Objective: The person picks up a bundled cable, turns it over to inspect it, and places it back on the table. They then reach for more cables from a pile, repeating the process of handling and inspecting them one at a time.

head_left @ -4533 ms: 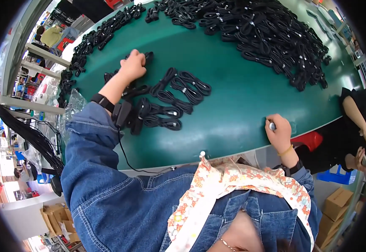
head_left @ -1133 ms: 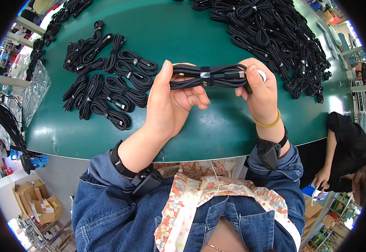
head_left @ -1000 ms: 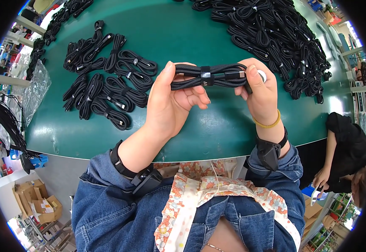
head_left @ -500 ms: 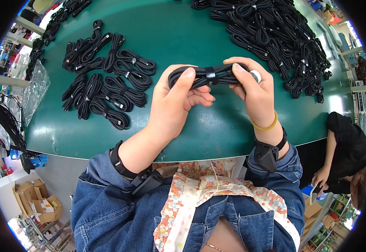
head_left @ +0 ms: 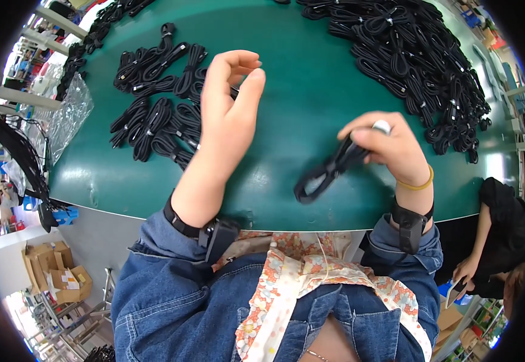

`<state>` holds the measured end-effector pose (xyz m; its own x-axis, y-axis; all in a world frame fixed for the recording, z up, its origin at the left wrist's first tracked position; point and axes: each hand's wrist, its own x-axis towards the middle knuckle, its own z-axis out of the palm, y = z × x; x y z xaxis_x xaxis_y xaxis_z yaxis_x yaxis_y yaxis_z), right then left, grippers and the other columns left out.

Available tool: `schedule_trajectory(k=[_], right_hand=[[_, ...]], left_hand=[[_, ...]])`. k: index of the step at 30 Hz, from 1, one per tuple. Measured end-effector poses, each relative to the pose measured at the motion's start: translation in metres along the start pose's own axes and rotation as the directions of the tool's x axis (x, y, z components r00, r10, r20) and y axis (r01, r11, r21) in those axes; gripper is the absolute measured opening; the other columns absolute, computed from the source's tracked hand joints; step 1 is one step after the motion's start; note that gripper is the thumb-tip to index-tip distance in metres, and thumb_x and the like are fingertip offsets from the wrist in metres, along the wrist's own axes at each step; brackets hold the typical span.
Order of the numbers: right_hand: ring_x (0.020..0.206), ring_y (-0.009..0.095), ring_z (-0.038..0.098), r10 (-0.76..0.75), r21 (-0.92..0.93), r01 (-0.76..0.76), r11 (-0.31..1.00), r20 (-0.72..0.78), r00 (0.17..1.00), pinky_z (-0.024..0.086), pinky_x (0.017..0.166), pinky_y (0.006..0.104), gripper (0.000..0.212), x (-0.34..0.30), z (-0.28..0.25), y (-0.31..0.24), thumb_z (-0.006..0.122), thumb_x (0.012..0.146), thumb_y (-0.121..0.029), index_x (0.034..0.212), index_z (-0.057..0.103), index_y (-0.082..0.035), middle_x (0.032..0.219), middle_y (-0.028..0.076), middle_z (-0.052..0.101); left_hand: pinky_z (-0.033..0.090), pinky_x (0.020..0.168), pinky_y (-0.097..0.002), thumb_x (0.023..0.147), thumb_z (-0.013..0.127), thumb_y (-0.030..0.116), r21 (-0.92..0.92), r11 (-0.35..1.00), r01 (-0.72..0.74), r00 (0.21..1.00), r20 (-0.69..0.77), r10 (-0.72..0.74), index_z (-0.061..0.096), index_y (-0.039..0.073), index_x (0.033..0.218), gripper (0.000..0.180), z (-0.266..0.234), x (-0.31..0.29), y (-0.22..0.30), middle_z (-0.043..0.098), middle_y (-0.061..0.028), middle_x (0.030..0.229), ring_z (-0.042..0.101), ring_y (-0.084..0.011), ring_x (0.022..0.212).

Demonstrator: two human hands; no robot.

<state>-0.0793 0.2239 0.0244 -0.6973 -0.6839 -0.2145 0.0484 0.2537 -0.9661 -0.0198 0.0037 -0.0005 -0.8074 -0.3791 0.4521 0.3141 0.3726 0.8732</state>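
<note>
A coiled black braided cable hangs at a slant over the green table, blurred by motion. My right hand grips its upper end between thumb and fingers. Something white shows at that hand's fingertips; whether it is worn or held I cannot tell. Raised to the left, my left hand has its fingers curved and its thumb apart, with nothing visible in it. It partly covers the left group of coiled black cables, though whether it touches them is unclear.
A large heap of coiled black cables covers the far right of the table. At the left edge lie clear plastic bags and loose black cables. Cardboard boxes stand on the left. Another person's arm is at the right.
My left hand has let go of the cable coil and moved left and up. My right hand has carried the coil down and slightly right. The whole view has shifted slightly.
</note>
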Motion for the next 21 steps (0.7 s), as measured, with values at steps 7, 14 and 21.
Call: schedule_trajectory(k=[7, 14, 21], right_hand=[[0.044, 0.003, 0.037, -0.166, 0.413, 0.289, 0.864, -0.309, 0.937, 0.030, 0.043, 0.0170, 0.030, 0.007, -0.027, 0.006, 0.044, 0.084, -0.021, 0.105, 0.052, -0.002, 0.086, 0.011, 0.058], [0.041, 0.006, 0.032, -0.189, 0.644, 0.440, 0.626, -0.422, 0.887, 0.031, 0.046, 0.0190, 0.035, 0.013, -0.019, 0.015, 0.033, 0.089, -0.022, 0.117, 0.041, -0.002, 0.107, 0.020, 0.052], [0.041, 0.005, 0.031, -0.131, 0.588, 0.341, 0.733, -0.370, 0.920, 0.031, 0.046, 0.0190, 0.034, 0.015, -0.013, 0.017, 0.034, 0.089, -0.021, 0.114, 0.044, -0.001, 0.103, 0.017, 0.054]], left_hand=[[0.031, 0.090, -0.0442, 0.070, 0.049, 0.004, 0.883, 0.367, -0.292, 0.954, 0.295, 0.049, 0.056, 0.009, 0.095, 0.026, -0.038, 0.011, -0.033, 0.051, -0.0055, 0.109, 0.043, -0.0290, 0.104], [0.029, 0.094, -0.0438, 0.068, 0.045, -0.004, 0.862, 0.385, -0.329, 0.915, 0.392, -0.094, 0.058, 0.011, 0.095, 0.034, -0.030, 0.008, -0.041, 0.051, -0.0039, 0.112, 0.038, -0.0303, 0.112], [0.033, 0.090, -0.0372, 0.066, 0.047, -0.006, 0.770, 0.544, -0.335, 0.848, 0.498, -0.183, 0.058, 0.010, 0.095, 0.035, -0.016, 0.008, -0.022, 0.055, -0.0038, 0.103, 0.043, -0.0292, 0.104]])
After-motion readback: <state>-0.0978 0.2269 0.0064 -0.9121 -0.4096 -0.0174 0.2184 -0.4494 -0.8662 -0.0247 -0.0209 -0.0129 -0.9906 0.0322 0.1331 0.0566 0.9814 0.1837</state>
